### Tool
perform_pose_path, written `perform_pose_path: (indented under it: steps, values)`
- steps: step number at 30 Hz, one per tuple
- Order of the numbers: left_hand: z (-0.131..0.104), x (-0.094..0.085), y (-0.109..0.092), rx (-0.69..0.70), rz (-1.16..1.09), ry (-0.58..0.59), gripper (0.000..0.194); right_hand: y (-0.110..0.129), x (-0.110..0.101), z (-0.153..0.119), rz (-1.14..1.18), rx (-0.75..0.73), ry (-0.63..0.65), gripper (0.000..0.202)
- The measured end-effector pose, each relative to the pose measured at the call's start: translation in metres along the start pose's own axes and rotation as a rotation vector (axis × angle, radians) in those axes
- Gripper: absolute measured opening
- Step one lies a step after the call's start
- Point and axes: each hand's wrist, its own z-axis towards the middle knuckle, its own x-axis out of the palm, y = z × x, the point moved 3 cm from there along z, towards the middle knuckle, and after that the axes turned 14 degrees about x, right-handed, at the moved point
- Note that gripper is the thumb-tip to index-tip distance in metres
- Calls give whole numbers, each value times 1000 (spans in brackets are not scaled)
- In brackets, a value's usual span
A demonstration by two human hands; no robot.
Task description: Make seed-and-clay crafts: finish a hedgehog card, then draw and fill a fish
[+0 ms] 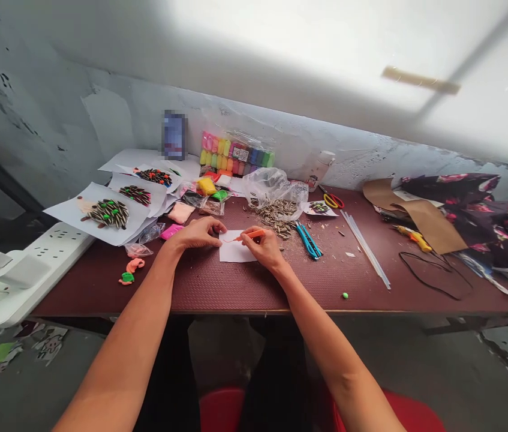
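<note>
A small white sheet of paper (236, 253) lies on the dark red table (209, 282) in front of me. My right hand (263, 245) is closed round an orange pen-like tool (254, 234), its tip over the upper part of the sheet, where a faint thin line shows. At the sheet's left edge is my left hand (202, 233), fingers bent, thumb and forefinger apart, with nothing visible between them. Beyond the hands are a pile of striped seeds (278, 210) and a teal cutter (309, 241).
Sheets with seed hedgehogs (108, 213) and a white power strip (51, 252) are on the left. Coloured clay packs (236, 157) stand at the back. Scissors (332, 200), clear sticks (366, 249), a yellow glue gun (418, 239) and dark flowered cloth (474, 210) lie to the right.
</note>
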Motion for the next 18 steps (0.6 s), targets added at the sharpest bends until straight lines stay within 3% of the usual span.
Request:
perform_pose_path:
  steps: [7, 10, 18]
  values:
    - [0, 0, 1, -1, -13, -12, 55, 14, 11, 10, -54, -14, 63, 22]
    - [0, -1, -3, -11, -1, 0, 55, 19, 13, 17, -75, -19, 30, 24]
    - [0, -1, -6, 9, -9, 16, 52, 15, 16, 15, -45, -26, 32, 24]
